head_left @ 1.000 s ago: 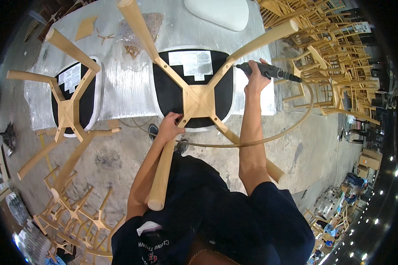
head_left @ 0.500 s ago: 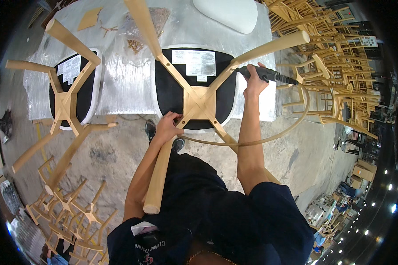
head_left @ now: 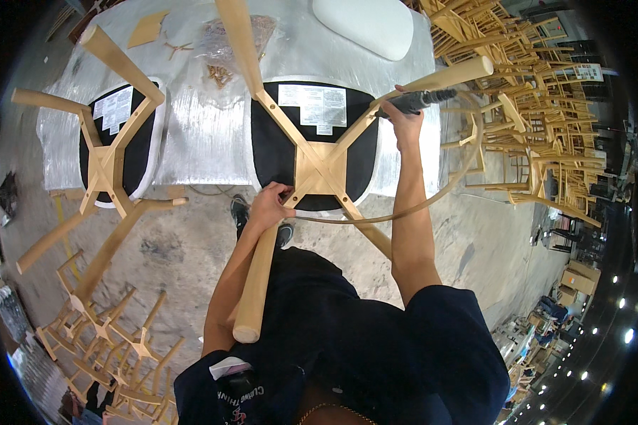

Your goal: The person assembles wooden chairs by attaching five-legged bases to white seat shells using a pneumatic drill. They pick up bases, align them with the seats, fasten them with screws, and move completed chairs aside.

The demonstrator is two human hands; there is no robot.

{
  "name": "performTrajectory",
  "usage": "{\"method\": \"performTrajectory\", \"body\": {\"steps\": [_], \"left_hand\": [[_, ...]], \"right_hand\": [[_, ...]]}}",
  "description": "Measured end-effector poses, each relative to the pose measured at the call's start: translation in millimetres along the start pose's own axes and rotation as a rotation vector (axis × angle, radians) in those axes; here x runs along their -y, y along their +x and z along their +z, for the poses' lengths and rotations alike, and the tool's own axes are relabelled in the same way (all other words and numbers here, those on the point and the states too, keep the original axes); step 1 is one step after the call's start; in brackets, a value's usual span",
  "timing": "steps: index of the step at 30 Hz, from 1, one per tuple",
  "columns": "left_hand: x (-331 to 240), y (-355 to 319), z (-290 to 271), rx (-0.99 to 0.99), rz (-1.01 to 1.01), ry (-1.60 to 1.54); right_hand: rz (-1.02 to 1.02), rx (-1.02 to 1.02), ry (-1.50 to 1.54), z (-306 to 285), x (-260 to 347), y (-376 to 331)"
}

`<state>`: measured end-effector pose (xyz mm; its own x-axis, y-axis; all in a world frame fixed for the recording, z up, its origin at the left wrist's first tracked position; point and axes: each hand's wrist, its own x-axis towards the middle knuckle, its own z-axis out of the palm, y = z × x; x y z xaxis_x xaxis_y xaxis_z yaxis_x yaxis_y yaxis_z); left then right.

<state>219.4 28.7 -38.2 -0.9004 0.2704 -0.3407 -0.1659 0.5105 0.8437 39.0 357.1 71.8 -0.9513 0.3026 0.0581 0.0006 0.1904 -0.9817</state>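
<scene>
Silver-covered bench carries the upturned chair seat-down at its near edge, legs up, so the cross-frame faces me. My left hand closes its fingers on the near leg's base, steadying it. My right hand grips the black power driver, lying along the far-right leg.

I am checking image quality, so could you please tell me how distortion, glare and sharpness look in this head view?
Head view: strong fisheye, the table edges bowing toward a black rim; glare off its silvery cover; left hand, right hand and upturned chair are sharp.
</scene>
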Motion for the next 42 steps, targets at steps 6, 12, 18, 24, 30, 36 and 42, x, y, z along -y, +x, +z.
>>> {"method": "performTrajectory", "body": {"steps": [6,12,18,24,30,36,42], "left_hand": [[-2,-1,5,-0.016,0.017,0.021],[2,1,7,-0.004,0.038,-0.003],[13,-2,-19,0.128,-0.155,-0.246],[-7,80,-126,-0.295,-0.26,-0.601],[1,221,-148,-0.607,-0.087,-0.77],[29,279,-96,-0.563,0.166,-0.619],[47,290,-92,-0.634,0.173,-0.951]], "right_hand": [[-0.083,-0.101,0.089,-2,-15,-12],[-0.006,0.021,0.009,-4,-13,4],[0.08,0.226,0.025,-15,-3,18],[0.01,0.358,-0.059,-20,-14,26],[0.049,0.229,-0.156,-16,-13,8],[0.166,-0.003,-0.012,-18,-8,5],[0.095,0.005,0.026,-10,-15,8]]}}
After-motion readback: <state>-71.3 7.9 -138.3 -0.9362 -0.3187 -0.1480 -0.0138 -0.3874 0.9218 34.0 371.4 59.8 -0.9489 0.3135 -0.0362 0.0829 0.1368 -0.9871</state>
